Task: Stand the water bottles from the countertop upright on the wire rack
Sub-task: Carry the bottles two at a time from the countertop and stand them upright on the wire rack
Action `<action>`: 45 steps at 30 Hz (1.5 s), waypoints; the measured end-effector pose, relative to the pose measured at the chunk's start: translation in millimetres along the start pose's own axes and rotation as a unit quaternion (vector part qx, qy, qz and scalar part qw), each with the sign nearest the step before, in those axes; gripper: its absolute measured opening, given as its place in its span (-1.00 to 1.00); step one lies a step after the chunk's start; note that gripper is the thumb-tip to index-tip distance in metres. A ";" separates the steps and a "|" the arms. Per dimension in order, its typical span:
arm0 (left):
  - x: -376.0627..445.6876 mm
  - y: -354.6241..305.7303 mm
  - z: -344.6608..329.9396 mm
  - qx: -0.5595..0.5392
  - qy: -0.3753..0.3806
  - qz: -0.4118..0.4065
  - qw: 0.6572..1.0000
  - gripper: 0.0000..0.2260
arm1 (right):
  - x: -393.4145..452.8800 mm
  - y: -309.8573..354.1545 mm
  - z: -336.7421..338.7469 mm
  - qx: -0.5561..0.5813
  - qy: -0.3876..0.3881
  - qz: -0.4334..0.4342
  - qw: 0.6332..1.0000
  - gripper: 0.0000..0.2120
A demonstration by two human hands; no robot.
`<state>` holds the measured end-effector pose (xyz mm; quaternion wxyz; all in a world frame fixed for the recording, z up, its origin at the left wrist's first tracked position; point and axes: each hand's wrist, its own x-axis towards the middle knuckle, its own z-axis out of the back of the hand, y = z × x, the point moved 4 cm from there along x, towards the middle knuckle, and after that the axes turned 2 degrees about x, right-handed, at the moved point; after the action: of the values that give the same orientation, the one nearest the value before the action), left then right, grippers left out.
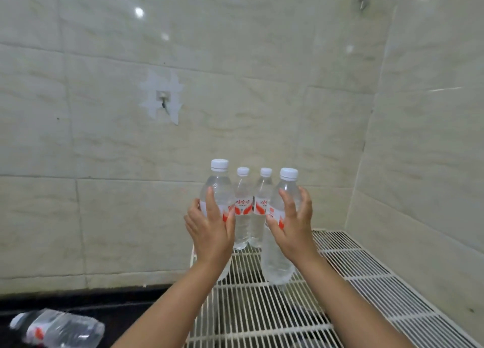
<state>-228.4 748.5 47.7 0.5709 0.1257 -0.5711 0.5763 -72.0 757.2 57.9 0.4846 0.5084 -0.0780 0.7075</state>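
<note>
Several clear water bottles with white caps and red-and-white labels stand upright on the white wire rack (353, 266). My left hand (212, 229) holds the front left bottle (218, 188) around its label. My right hand (293, 224) holds the front right bottle (284, 190) the same way. Behind them stand two more bottles, one at back left (242, 206) and one at back right (262, 203), close together near the wall. Another bottle (60, 329) lies on its side on the dark countertop (125, 311) at the lower left.
Pale tiled walls close in the rack at the back and on the right. A small hook (163, 98) is stuck to the back wall. The rack's wire surface stretches bare to the right of the bottles and toward me.
</note>
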 end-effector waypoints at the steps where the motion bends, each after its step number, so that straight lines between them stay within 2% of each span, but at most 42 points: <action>1: -2.2 -0.5 -11.3 0.003 0.009 0.011 1.000 -0.51 | 3.0 -9.4 -7.2 0.008 0.010 -0.008 1.000 -0.49; 5: -7.7 -3.7 -48.2 0.025 0.049 0.041 0.998 -0.49 | 16.6 -43.4 -29.1 0.049 0.033 -0.028 0.998 -0.48; 10: -8.9 -2.4 -82.3 0.025 0.058 0.090 0.994 -0.54 | 29.5 -73.9 -46.8 0.059 0.060 -0.014 0.996 -0.51; 14: -13.2 -5.4 -95.1 0.022 0.065 0.114 0.991 -0.49 | 31.3 -89.5 -54.0 0.056 0.061 -0.013 0.997 -0.48; 16: -15.7 -7.3 -97.0 0.048 0.057 0.111 0.991 -0.57 | 29.6 -90.9 -53.5 0.050 0.058 0.016 0.997 -0.47; 19: -21.5 -4.8 -96.8 0.056 0.036 0.104 0.992 -0.55 | 25.4 -90.9 -51.7 0.033 0.067 0.050 0.996 -0.55; 22: -26.0 -4.2 -89.4 0.035 0.045 0.105 0.993 -0.52 | 24.5 -91.0 -48.4 0.055 0.117 0.014 0.991 -0.52; 25: -25.3 -1.9 -81.9 0.026 0.072 0.109 0.991 -0.47 | 27.3 -89.1 -35.4 0.081 0.159 -0.012 0.984 -0.32; 28: -24.7 -3.5 -67.0 0.014 0.089 0.112 0.990 -0.49 | 29.6 -86.2 -17.9 0.095 0.144 -0.022 0.985 -0.30; 31: -7.8 -12.0 -51.7 -0.010 0.075 0.113 0.991 -0.41 | 46.0 -82.8 0.0 0.079 0.124 -0.039 0.988 -0.27; 33: 14.8 -21.1 -45.1 -0.002 0.082 0.097 0.992 -0.45 | 65.0 -75.3 9.0 0.070 0.131 -0.036 0.988 -0.33; 35: 39.6 -31.6 -41.9 0.023 0.116 0.069 0.991 -0.56 | 83.9 -68.3 9.1 0.059 0.177 -0.018 0.982 -0.51; 37: 59.8 -42.3 -43.7 0.041 0.194 0.033 0.980 -0.58 | 97.4 -61.8 3.6 0.047 0.247 -0.004 0.968 -0.56; 39: 67.8 -48.0 -48.9 0.076 0.298 -0.010 0.951 -0.59 | 103.2 -55.9 -3.5 0.027 0.317 0.010 0.948 -0.60; 41: 68.3 -46.5 -50.9 0.111 0.363 -0.046 0.924 -0.58 | 103.4 -51.8 -9.5 -0.011 0.370 0.027 0.929 -0.58; 45: 69.5 -42.1 -46.4 0.151 0.369 -0.068 0.914 -0.57 | 106.1 -50.2 -7.2 -0.065 0.398 0.041 0.914 -0.51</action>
<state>-193.0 808.6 110.1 0.7531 0.0273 -0.2154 0.6211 -39.6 851.8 119.7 0.4780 0.1485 0.0543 0.8640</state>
